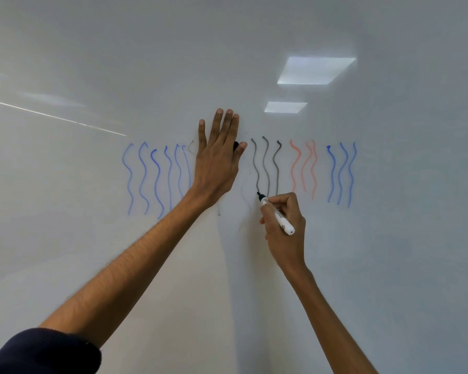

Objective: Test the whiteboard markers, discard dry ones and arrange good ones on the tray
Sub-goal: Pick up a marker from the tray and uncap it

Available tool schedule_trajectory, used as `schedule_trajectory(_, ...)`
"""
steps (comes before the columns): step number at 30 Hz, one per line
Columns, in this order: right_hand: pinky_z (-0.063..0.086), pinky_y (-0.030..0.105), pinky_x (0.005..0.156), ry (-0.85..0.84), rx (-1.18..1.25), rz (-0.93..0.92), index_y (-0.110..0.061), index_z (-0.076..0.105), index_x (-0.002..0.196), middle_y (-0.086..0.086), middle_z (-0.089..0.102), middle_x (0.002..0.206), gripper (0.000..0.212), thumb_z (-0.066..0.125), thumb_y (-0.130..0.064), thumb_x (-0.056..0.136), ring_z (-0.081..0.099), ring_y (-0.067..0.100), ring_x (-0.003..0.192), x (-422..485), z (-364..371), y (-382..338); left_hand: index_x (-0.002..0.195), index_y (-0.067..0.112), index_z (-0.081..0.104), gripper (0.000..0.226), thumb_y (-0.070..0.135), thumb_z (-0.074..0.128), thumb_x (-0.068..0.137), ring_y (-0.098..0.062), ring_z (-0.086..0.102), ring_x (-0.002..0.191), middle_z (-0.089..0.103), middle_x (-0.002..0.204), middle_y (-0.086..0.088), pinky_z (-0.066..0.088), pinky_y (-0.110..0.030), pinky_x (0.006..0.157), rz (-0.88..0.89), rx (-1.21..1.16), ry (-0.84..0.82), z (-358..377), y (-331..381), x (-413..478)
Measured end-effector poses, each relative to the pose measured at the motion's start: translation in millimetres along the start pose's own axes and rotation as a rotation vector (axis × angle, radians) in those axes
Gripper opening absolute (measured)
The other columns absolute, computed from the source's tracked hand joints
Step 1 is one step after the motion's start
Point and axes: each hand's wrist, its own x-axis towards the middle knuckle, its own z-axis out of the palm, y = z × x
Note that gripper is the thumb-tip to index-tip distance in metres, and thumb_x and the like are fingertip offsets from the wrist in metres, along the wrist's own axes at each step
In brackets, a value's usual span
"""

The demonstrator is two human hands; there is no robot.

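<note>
Four clusters of wavy vertical test strokes cross the whiteboard point(389, 238), which fills the whole view. There are six left blue strokes point(155, 182), three grey strokes point(266, 166) in the centre, three pale red strokes point(303, 166) beside them, and three right blue strokes point(341, 174). A few very faint grey traces point(244, 191) sit between the left blue set and the grey set, barely legible. Left hand point(216, 163) lies flat on the board with fingers straight and pointing up, covering part of the faint zone. A small black cap point(235, 146) (only its end shows) is nipped between the thumb and the side of the forefinger. Right hand point(284, 228) has its fingers curled round a white-barrelled marker point(277, 215). The marker's black tip touches the board at the bottom end of the leftmost grey stroke, and the barrel tilts down and to the right. The room shows only as glare on the glossy surface. Two reflected ceiling panels point(315, 70) sit upper right, one large and one smaller below it, and a thin bright streak point(54, 116) slants across the left. The board reads warm beige at lower centre and cooler grey to the right. A dark sleeve point(43, 352) covers the left arm at the bottom left corner.
</note>
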Motion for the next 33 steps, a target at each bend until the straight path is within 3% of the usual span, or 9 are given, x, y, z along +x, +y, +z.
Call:
schedule_trajectory(6, 0.047, 0.030, 0.047, 0.011, 0.164, 0.115, -0.012, 0.059, 0.097, 0.009, 0.069, 0.088, 0.005, 0.064, -0.014, 0.095, 0.065, 0.024, 0.068, -17.0, -8.8, -4.4, 0.153, 0.004, 0.018, 0.057, 0.035, 0.029, 0.106, -0.021, 0.002, 0.151, 0.020, 0.161, -0.009, -0.008, -0.042, 0.122, -0.040, -0.221, 0.034, -20.8, 16.1, -43.6)
schedule_trajectory(11, 0.044, 0.029, 0.045, 0.007, 0.291, 0.226, -0.009, 0.066, 0.095, 0.016, 0.067, 0.081, 0.004, 0.068, -0.011, 0.091, 0.059, 0.023, 0.063, -44.0, -15.0, 0.9, 0.139, 0.003, 0.044, 0.048, 0.034, 0.038, 0.103, -0.003, 0.022, 0.145, 0.043, 0.147, -0.002, 0.002, -0.042, 0.123, -0.221, -0.478, 0.054, -39.1, 35.7, -135.5)
schedule_trajectory(13, 0.043, 0.028, 0.045, 0.008, 0.321, 0.282, -0.009, 0.068, 0.094, 0.012, 0.067, 0.078, 0.006, 0.071, -0.010, 0.089, 0.059, 0.023, 0.061, -57.0, -15.9, 6.5, 0.137, 0.020, 0.041, 0.039, 0.035, 0.042, 0.100, 0.009, 0.034, 0.134, 0.055, 0.137, 0.003, 0.023, -0.034, 0.119, -0.383, -0.601, -0.038, -47.4, 43.0, -169.8)
schedule_trajectory(15, 0.043, 0.027, 0.045, -0.002, 0.337, 0.348, -0.008, 0.069, 0.094, 0.009, 0.067, 0.076, 0.008, 0.073, -0.010, 0.087, 0.058, 0.022, 0.060, -71.7, -16.2, 13.6, 0.125, 0.025, 0.033, 0.031, 0.035, 0.047, 0.099, 0.011, 0.051, 0.115, 0.059, 0.122, 0.027, 0.041, -0.019, 0.100, -0.556, -0.719, -0.179, -51.4, 48.4, -201.9)
schedule_trajectory(18, 0.042, 0.026, 0.044, -0.058, 0.348, 0.463, -0.007, 0.070, 0.094, 0.006, 0.066, 0.073, 0.011, 0.075, -0.012, 0.086, 0.056, 0.020, 0.057, -99.6, -15.8, 24.5, 0.104, 0.016, 0.026, 0.033, 0.039, 0.049, 0.098, -0.009, 0.070, 0.082, 0.067, 0.106, 0.018, 0.052, -0.030, 0.080, -0.669, -0.818, -0.394, -49.7, 50.4, -248.1)
schedule_trajectory(22, 0.041, 0.025, 0.042, -0.200, 0.310, 0.553, -0.011, 0.072, 0.090, 0.003, 0.066, 0.070, 0.010, 0.071, -0.020, 0.089, 0.055, 0.019, 0.053, -140.8, -14.7, 40.2, 0.094, 0.019, 0.031, 0.034, 0.047, 0.051, 0.092, -0.013, 0.071, 0.065, 0.072, 0.091, -0.005, 0.050, -0.030, 0.069, -0.649, -0.834, -0.591, -49.9, 48.9, -302.4)
schedule_trajectory(27, 0.045, 0.022, 0.043, -0.202, 0.234, 0.718, -0.008, 0.071, 0.096, -0.001, 0.068, 0.067, 0.027, 0.067, -0.033, 0.088, 0.059, 0.015, 0.053, -187.8, -16.4, 56.7, 0.077, -0.001, 0.050, 0.040, 0.035, 0.060, 0.091, -0.031, 0.053, 0.039, 0.062, 0.059, -0.015, 0.042, -0.033, 0.045, -0.890, -0.972, -0.495, -52.3, 51.9, -357.5)
schedule_trajectory(29, 0.046, 0.022, 0.043, -0.221, 0.218, 0.762, -0.005, 0.071, 0.096, 0.000, 0.067, 0.066, 0.025, 0.065, -0.030, 0.092, 0.059, 0.015, 0.053, -208.6, -15.2, 61.3, 0.071, -0.002, 0.050, 0.051, 0.043, 0.053, 0.092, -0.023, 0.041, 0.038, 0.052, 0.053, -0.013, 0.034, -0.026, 0.039, -1.002, -0.964, -0.445, -52.4, 59.2, -374.6)
schedule_trajectory(33, 0.044, 0.022, 0.042, -0.244, 0.221, 0.818, -0.006, 0.070, 0.091, 0.001, 0.066, 0.066, 0.021, 0.063, -0.026, 0.094, 0.058, 0.014, 0.052, -241.7, -11.2, 66.8, 0.061, 0.013, 0.054, 0.054, 0.048, 0.034, 0.096, -0.006, 0.044, 0.043, 0.056, 0.053, 0.004, 0.034, -0.019, 0.045, -1.158, -0.846, -0.402, -46.8, 67.2, -402.2)
